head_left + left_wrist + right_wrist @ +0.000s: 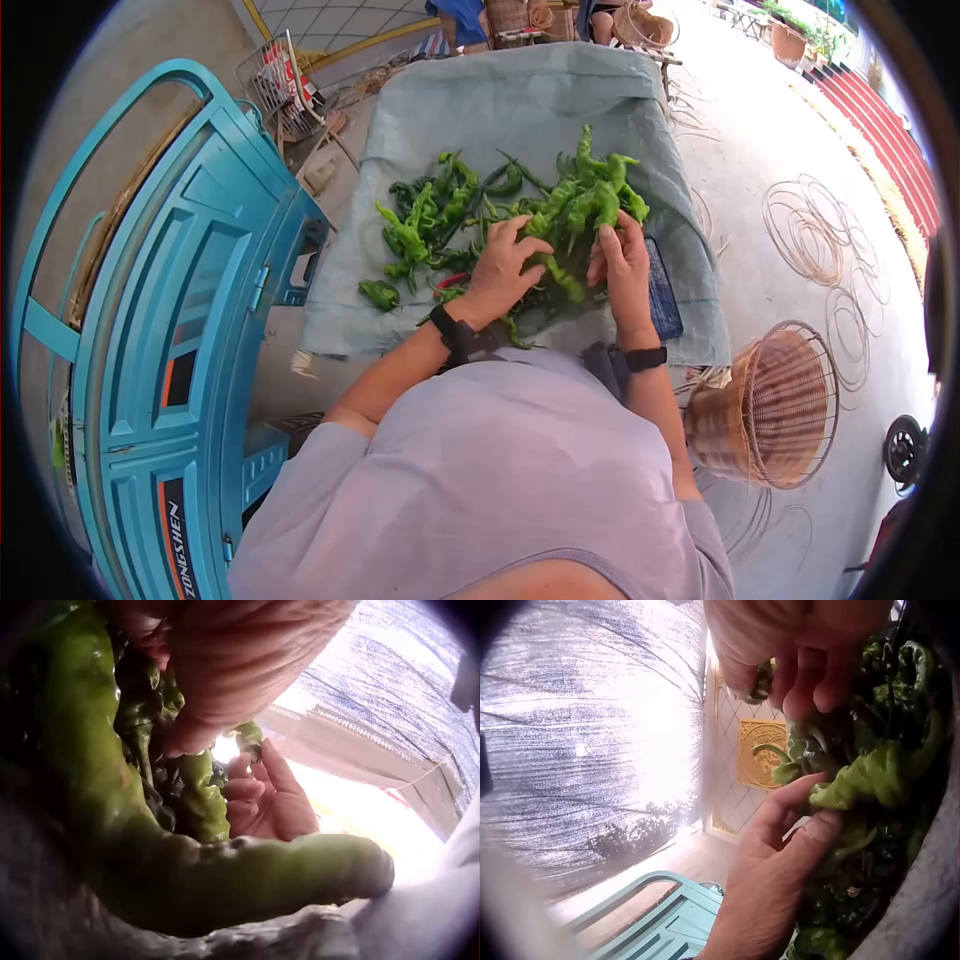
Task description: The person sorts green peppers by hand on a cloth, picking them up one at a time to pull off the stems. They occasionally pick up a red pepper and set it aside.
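Observation:
A pile of green peppers [420, 225] covers the middle of a sheet-covered table, with a red pepper [452, 281] among them. My left hand [503, 272] reaches into the near side of the pile. Its thumb and forefinger pinch the end of a wrinkled green pepper [870, 780], seen in the right wrist view. My right hand [627, 268] holds another green pepper [606, 205] by its near end at the pile's right side. In the left wrist view, that pepper's tip [250, 737] shows between the thumb and fingers. A large curved pepper [247, 881] fills the foreground there.
The grey-green sheet [500, 90] drapes over the table edges. A dark blue tray [662, 290] lies partly under the pile at right. A woven basket [765, 405] stands on the floor to the right, and a blue vehicle [190, 300] stands close at left.

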A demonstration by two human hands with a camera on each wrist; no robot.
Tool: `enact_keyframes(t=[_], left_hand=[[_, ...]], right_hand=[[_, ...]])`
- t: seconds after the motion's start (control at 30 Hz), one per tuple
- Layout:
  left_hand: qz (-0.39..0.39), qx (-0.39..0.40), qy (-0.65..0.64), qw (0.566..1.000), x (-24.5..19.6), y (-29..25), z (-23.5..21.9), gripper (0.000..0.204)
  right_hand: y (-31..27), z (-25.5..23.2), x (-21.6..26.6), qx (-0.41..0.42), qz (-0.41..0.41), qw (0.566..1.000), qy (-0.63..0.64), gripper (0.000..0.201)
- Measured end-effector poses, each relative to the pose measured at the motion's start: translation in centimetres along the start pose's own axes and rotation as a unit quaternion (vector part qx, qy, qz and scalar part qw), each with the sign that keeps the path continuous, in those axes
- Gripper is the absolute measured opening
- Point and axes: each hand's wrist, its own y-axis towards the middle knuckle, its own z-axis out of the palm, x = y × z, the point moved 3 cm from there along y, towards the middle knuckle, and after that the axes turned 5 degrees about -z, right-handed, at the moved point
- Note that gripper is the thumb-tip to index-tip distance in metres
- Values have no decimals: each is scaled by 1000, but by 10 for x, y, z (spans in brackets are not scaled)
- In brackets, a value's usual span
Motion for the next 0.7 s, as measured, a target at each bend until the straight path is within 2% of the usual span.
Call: enact_keyframes(t=[0.1,0.27,0.37,0.47,0.57,0.7], left_hand=[[-19,-19,-41,999,4,-1,-9,31],[4,-78,-37,996,-6,-2,-12,29],[72,-149,-5,986,-22,-1,-19,30],[123,-184,11,975,-37,-2,-25,32],[126,-190,9,974,-39,-1,-25,31],[92,-189,5,978,-31,-1,-21,31]], right_hand=[[0,4,-6,-47,5,998,35,47],[1,0,-8,-17,0,1000,17,49],[4,-2,-14,-7,-35,998,46,62],[1,2,-7,-33,-47,998,29,59],[1,1,-2,-55,-20,998,15,56],[1,-5,-4,-69,-18,997,0,48]])
